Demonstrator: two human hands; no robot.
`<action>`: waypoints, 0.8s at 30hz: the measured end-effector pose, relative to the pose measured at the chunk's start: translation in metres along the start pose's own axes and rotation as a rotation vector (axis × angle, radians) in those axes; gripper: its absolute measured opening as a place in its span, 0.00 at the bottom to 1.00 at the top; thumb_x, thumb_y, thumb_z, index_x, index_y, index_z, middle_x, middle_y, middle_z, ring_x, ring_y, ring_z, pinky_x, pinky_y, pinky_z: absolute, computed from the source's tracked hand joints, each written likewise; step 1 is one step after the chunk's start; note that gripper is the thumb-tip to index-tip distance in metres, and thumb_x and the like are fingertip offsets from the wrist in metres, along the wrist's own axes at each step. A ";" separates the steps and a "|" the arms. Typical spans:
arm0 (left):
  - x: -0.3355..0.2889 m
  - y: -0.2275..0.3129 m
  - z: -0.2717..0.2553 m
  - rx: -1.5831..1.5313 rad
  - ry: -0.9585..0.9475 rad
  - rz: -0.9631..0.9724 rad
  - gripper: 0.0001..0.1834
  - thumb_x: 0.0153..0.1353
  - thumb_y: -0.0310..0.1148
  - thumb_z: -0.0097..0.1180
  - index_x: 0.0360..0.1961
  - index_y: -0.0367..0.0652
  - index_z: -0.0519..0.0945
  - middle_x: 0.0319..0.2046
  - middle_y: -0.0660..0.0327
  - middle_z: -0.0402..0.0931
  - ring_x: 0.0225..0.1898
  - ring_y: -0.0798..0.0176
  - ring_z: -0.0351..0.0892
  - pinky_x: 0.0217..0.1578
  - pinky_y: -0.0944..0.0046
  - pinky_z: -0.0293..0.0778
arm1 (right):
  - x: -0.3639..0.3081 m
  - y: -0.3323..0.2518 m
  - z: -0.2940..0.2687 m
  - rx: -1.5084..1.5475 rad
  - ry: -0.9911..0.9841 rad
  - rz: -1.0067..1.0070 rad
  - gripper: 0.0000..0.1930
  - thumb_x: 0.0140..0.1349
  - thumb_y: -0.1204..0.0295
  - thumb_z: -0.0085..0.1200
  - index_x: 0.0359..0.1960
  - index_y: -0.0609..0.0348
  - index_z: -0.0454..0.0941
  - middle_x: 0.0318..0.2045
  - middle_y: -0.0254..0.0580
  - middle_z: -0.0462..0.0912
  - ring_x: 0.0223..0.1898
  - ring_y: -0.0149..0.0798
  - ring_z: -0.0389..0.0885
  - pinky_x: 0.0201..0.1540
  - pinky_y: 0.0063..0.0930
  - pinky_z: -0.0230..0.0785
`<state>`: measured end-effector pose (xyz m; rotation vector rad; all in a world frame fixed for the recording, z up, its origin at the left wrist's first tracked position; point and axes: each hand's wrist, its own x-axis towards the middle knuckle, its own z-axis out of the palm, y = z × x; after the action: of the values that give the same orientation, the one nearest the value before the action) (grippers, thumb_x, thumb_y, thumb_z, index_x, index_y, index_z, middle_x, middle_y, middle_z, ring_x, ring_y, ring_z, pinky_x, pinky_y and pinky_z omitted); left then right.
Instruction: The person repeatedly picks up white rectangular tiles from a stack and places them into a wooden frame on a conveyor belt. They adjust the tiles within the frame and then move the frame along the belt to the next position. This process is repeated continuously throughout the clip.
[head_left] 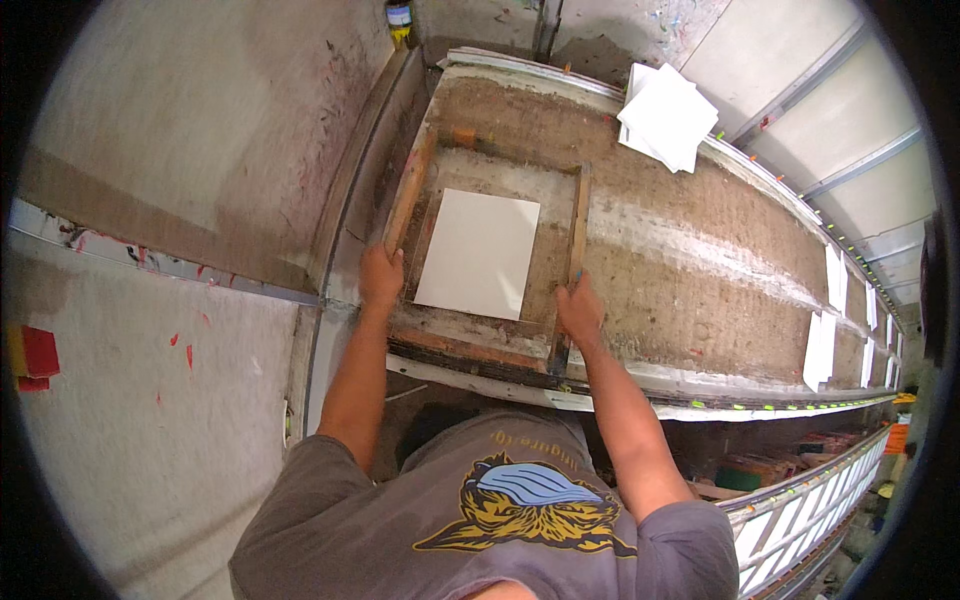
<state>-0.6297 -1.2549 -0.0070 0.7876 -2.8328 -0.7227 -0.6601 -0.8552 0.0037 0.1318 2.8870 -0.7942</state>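
Observation:
My left hand (381,275) is closed around the left rail of a wooden screen-printing frame (579,215). On the opposite side, my right hand (579,310) grips the right rail near its lower end. Inside the frame's outline a white sheet (478,255) shows, lying slightly turned on the worn brown tabletop (690,270). Whether the frame rests flat on the table or is a little raised, I cannot tell.
A fanned stack of white sheets (668,115) lies at the table's far edge. More white sheets (820,350) are laid out toward the right end. A wall (220,130) borders the table's left, and a small container (399,18) stands at the far left corner.

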 end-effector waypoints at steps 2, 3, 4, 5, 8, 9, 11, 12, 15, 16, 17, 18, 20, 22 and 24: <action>-0.003 0.017 -0.019 -0.066 0.050 0.016 0.21 0.66 0.42 0.63 0.43 0.30 0.80 0.40 0.39 0.80 0.45 0.34 0.79 0.47 0.40 0.74 | 0.007 -0.003 -0.003 0.003 -0.012 0.017 0.36 0.62 0.57 0.58 0.68 0.63 0.63 0.43 0.65 0.84 0.44 0.67 0.83 0.46 0.60 0.73; -0.004 0.020 -0.021 -0.093 0.068 0.020 0.21 0.65 0.42 0.63 0.43 0.30 0.80 0.40 0.39 0.80 0.45 0.34 0.80 0.46 0.41 0.74 | 0.009 -0.004 -0.009 0.011 -0.015 0.039 0.36 0.61 0.57 0.58 0.68 0.62 0.63 0.43 0.65 0.84 0.44 0.68 0.83 0.46 0.59 0.73; -0.005 0.022 -0.024 -0.117 0.089 0.020 0.20 0.65 0.41 0.63 0.42 0.31 0.81 0.39 0.39 0.80 0.44 0.34 0.80 0.46 0.42 0.75 | 0.010 -0.014 -0.023 0.021 -0.021 0.058 0.36 0.61 0.57 0.59 0.68 0.62 0.63 0.43 0.65 0.84 0.44 0.68 0.83 0.47 0.59 0.73; -0.006 0.030 -0.029 -0.146 0.107 0.026 0.19 0.64 0.41 0.64 0.42 0.31 0.81 0.38 0.39 0.80 0.43 0.34 0.81 0.45 0.42 0.75 | 0.010 -0.020 -0.037 0.029 -0.021 0.081 0.36 0.61 0.58 0.59 0.68 0.62 0.63 0.43 0.64 0.85 0.44 0.68 0.83 0.47 0.59 0.73; -0.015 0.070 -0.044 -0.326 0.025 0.048 0.18 0.63 0.39 0.65 0.42 0.32 0.82 0.35 0.41 0.81 0.41 0.36 0.82 0.43 0.46 0.75 | 0.018 -0.003 -0.071 0.077 0.075 -0.024 0.33 0.63 0.61 0.58 0.67 0.60 0.63 0.42 0.60 0.85 0.44 0.67 0.84 0.46 0.57 0.74; -0.016 0.078 -0.037 -0.318 -0.012 0.072 0.18 0.63 0.39 0.65 0.43 0.32 0.83 0.33 0.43 0.80 0.39 0.39 0.82 0.42 0.48 0.75 | 0.026 0.015 -0.076 0.100 0.119 -0.058 0.33 0.63 0.61 0.58 0.67 0.60 0.64 0.43 0.61 0.85 0.45 0.67 0.83 0.47 0.57 0.74; -0.017 0.096 -0.023 -0.300 -0.084 0.127 0.19 0.63 0.39 0.64 0.45 0.33 0.83 0.31 0.46 0.80 0.37 0.43 0.82 0.40 0.51 0.75 | 0.039 0.053 -0.086 0.147 0.213 -0.127 0.33 0.62 0.61 0.59 0.67 0.60 0.65 0.44 0.63 0.85 0.47 0.67 0.83 0.49 0.58 0.73; -0.021 0.108 -0.017 -0.356 -0.143 0.129 0.20 0.63 0.41 0.64 0.46 0.33 0.83 0.32 0.46 0.81 0.37 0.46 0.83 0.40 0.51 0.75 | 0.042 0.070 -0.096 0.159 0.219 -0.104 0.33 0.62 0.60 0.59 0.67 0.60 0.65 0.44 0.64 0.85 0.46 0.67 0.83 0.48 0.57 0.73; -0.045 0.144 0.006 -0.465 -0.194 0.166 0.23 0.64 0.45 0.64 0.50 0.35 0.84 0.34 0.49 0.82 0.38 0.55 0.82 0.40 0.53 0.76 | 0.042 0.107 -0.132 0.132 0.243 -0.048 0.34 0.60 0.60 0.60 0.67 0.59 0.67 0.41 0.66 0.85 0.45 0.67 0.83 0.48 0.56 0.73; -0.053 0.154 0.017 -0.482 -0.205 0.172 0.25 0.65 0.46 0.64 0.53 0.36 0.84 0.35 0.49 0.82 0.38 0.55 0.82 0.40 0.54 0.76 | 0.041 0.126 -0.139 0.082 0.259 -0.032 0.33 0.60 0.60 0.60 0.66 0.59 0.68 0.41 0.66 0.85 0.45 0.67 0.83 0.48 0.56 0.73; -0.061 0.163 0.028 -0.499 -0.215 0.177 0.26 0.65 0.47 0.64 0.55 0.36 0.83 0.36 0.49 0.82 0.38 0.55 0.82 0.40 0.54 0.76 | 0.040 0.144 -0.145 0.032 0.274 -0.018 0.33 0.60 0.60 0.60 0.66 0.59 0.68 0.41 0.67 0.85 0.45 0.67 0.83 0.48 0.56 0.73; -0.071 0.173 0.039 -0.516 -0.224 0.181 0.27 0.65 0.47 0.64 0.57 0.37 0.83 0.37 0.49 0.82 0.38 0.55 0.81 0.41 0.55 0.76 | 0.036 0.161 -0.150 0.038 0.282 -0.027 0.33 0.60 0.60 0.60 0.66 0.60 0.68 0.40 0.67 0.84 0.44 0.67 0.83 0.46 0.56 0.74; -0.093 0.185 0.065 -0.547 -0.216 0.128 0.30 0.64 0.51 0.65 0.62 0.45 0.81 0.36 0.51 0.77 0.37 0.55 0.79 0.42 0.54 0.74 | 0.027 0.191 -0.157 0.059 0.290 -0.048 0.34 0.60 0.59 0.60 0.66 0.64 0.67 0.39 0.69 0.84 0.42 0.69 0.84 0.44 0.56 0.74; -0.111 0.189 0.092 -0.556 -0.219 0.110 0.32 0.64 0.53 0.64 0.62 0.44 0.81 0.36 0.52 0.76 0.38 0.55 0.78 0.41 0.55 0.74 | 0.018 0.215 -0.162 0.024 0.261 -0.029 0.34 0.60 0.59 0.60 0.65 0.65 0.67 0.36 0.69 0.84 0.40 0.68 0.84 0.42 0.57 0.74; -0.130 0.197 0.105 -0.557 -0.212 0.125 0.34 0.64 0.55 0.63 0.62 0.39 0.80 0.38 0.52 0.75 0.38 0.56 0.76 0.41 0.56 0.73 | 0.016 0.238 -0.162 0.011 0.245 -0.020 0.35 0.59 0.59 0.60 0.65 0.66 0.68 0.34 0.68 0.84 0.38 0.67 0.84 0.41 0.57 0.73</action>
<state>-0.6326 -0.9960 -0.0039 0.4590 -2.5929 -1.5510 -0.6655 -0.5671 0.0191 0.2164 3.1171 -0.8533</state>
